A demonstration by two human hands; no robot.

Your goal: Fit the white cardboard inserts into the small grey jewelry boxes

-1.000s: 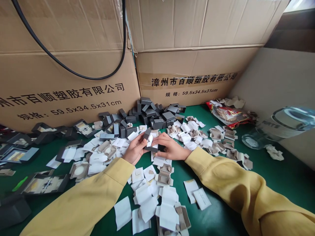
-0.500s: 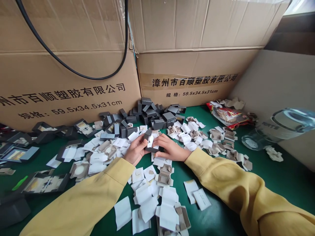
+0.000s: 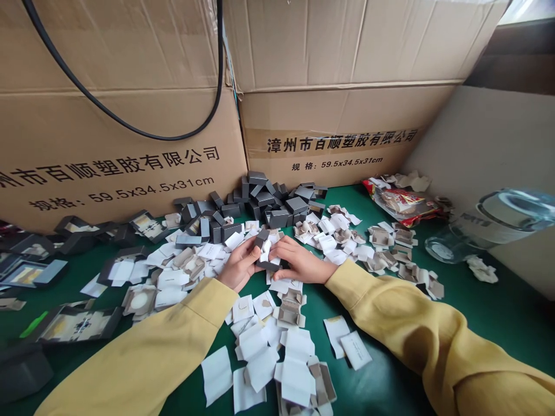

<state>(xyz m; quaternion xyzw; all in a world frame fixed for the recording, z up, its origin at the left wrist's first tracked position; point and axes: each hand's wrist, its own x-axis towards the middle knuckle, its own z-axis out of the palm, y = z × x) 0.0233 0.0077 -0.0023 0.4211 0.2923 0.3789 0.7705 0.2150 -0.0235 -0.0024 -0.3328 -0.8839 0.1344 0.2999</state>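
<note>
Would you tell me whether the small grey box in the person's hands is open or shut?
Open: the small grey box shows a white insert between its raised lid and base, held by the left hand and right hand.

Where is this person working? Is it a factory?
Probably a small packing workshop or stockroom. Big cardboard cartons with printed sizes stand behind a green table, a pile of small grey boxes sits in front of them, and white paper inserts are scattered all around.

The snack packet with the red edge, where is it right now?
The snack packet lies far right on the green table, beside the clear jar and below the right-hand carton.
</note>
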